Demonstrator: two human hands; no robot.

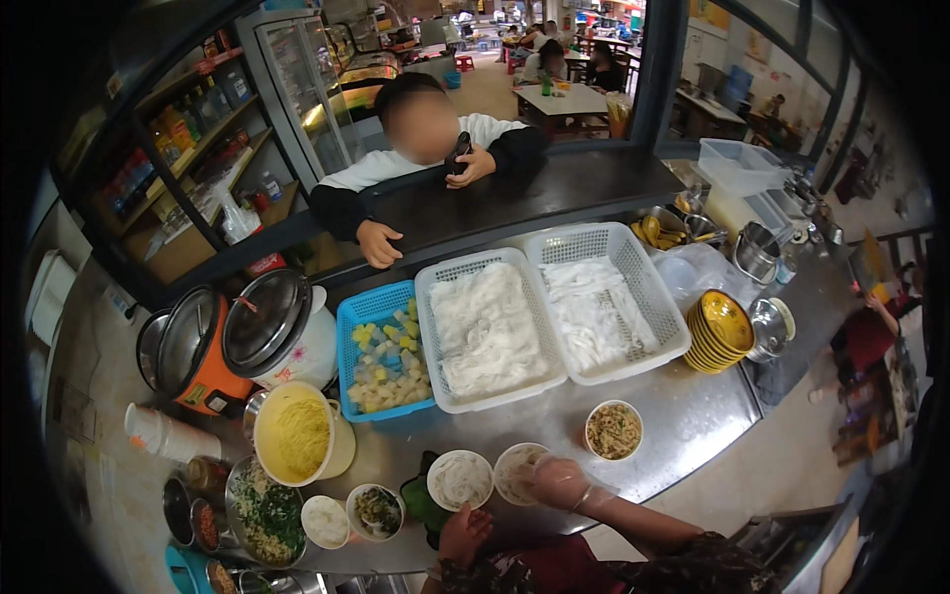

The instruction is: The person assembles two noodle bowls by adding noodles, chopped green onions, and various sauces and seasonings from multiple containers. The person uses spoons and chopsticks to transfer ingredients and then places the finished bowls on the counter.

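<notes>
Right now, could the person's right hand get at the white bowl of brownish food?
Probably yes: the right hand is at the neighbouring bowl, and nothing seems to stand between it and the white bowl, which sits close by, uncovered.

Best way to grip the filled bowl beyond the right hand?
The filled bowl is probably best taken by its outer wall just under the rim, from the near side: it stands upright and apart, round and open-topped, its food exposed.
</notes>
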